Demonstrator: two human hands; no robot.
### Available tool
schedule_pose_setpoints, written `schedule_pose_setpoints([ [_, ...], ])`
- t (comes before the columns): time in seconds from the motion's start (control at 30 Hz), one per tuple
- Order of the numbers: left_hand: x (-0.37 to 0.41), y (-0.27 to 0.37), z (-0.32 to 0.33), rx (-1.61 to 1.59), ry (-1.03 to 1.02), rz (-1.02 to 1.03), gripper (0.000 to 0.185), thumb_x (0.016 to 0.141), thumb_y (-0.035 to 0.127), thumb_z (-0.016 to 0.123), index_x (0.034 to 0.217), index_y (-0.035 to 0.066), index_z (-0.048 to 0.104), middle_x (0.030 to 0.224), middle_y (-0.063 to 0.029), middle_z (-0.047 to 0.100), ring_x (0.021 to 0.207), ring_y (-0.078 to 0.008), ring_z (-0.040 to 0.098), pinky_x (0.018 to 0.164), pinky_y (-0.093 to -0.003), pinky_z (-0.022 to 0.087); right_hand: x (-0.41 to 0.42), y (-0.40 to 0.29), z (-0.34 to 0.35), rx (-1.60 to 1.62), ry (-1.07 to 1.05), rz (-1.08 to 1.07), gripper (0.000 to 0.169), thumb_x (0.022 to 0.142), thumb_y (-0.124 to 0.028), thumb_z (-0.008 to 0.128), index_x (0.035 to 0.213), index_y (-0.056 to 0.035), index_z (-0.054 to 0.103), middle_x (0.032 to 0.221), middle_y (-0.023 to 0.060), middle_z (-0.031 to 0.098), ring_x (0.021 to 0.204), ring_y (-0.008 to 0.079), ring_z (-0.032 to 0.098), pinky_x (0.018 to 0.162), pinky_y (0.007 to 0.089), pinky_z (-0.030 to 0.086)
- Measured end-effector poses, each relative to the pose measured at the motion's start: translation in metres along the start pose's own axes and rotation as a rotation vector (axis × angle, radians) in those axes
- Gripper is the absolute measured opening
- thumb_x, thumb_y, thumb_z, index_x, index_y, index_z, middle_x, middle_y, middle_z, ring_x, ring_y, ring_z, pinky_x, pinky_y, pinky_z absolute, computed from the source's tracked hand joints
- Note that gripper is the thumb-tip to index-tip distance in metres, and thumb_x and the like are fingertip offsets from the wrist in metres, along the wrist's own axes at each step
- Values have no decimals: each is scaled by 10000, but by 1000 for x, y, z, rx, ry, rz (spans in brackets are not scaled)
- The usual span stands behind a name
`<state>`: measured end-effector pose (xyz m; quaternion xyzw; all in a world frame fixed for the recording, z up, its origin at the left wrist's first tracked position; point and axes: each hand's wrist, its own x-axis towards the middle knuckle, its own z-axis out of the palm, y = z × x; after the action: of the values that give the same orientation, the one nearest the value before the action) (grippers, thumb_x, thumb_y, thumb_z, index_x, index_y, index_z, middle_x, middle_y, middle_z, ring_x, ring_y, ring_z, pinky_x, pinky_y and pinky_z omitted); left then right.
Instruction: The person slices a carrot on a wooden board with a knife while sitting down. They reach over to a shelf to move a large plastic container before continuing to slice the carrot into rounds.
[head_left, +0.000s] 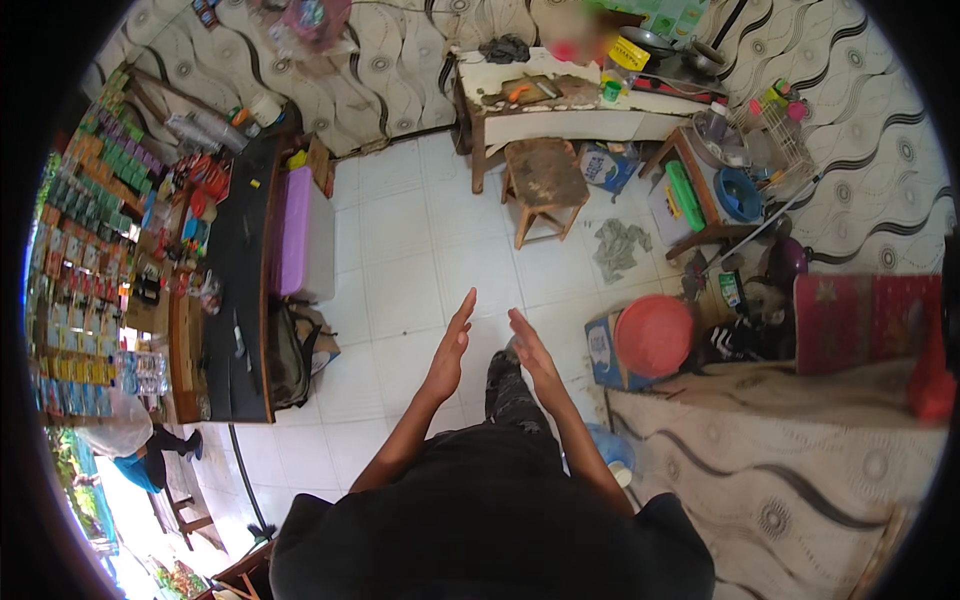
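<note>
My left hand (452, 349) and my right hand (534, 345) are held out in front of my body, palms turned towards each other with a gap between them. Both are empty, with their fingers stretched out. Beneath them lies the white tiled floor (394, 266). One foot in dark patterned trousers (511, 390) shows below my right hand. Further ahead stands a worn wooden stool (546, 174), and a grey-green cloth (619, 250) lies crumpled on the floor to its right. Nearest my right side is a red round lid or basin (654, 335) beside a blue cardboard box (599, 352).
On the left runs a black-topped counter (238, 289) with a knife (238, 337) on it; a purple-lidded plastic bin (295, 232) stands alongside. A worn white table (517, 116) carries a cutting board (529, 88). A blue basin (739, 193) sits at right. Another person (154, 454) is outside, lower left.
</note>
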<state>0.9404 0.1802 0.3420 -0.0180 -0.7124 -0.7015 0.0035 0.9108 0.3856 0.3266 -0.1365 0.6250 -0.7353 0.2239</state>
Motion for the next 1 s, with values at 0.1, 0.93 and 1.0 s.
schedule_pose_setpoints([
  [0.1,88,-2,10,50,-17,-36,893,1086,695,310,1719,89,138,1768,-168,208,1637,-337,177,1301,-496,178,55,-16,-58,-7,-5,-72,703,1099,-316,447,1688,-6,219,1758,167,240,1640,310,165,1308,431,118],
  [0.93,577,-50,-49,-104,36,-108,874,1079,725,239,1715,127,200,1758,-179,216,1603,-386,255,1282,-543,231,462,-101,-294,-161,342,-35,461,1064,-114,643,1509,-35,548,1420,95,632,1200,189,676,1037,333,504],
  [1.0,623,-39,-54,-125,-15,-59,794,1111,633,299,1712,120,215,1762,-157,230,1617,-348,235,1293,-487,199,499,-112,-305,-197,357,-32,439,1070,-129,644,1492,-41,564,1399,89,641,1181,178,675,1037,329,498],
])
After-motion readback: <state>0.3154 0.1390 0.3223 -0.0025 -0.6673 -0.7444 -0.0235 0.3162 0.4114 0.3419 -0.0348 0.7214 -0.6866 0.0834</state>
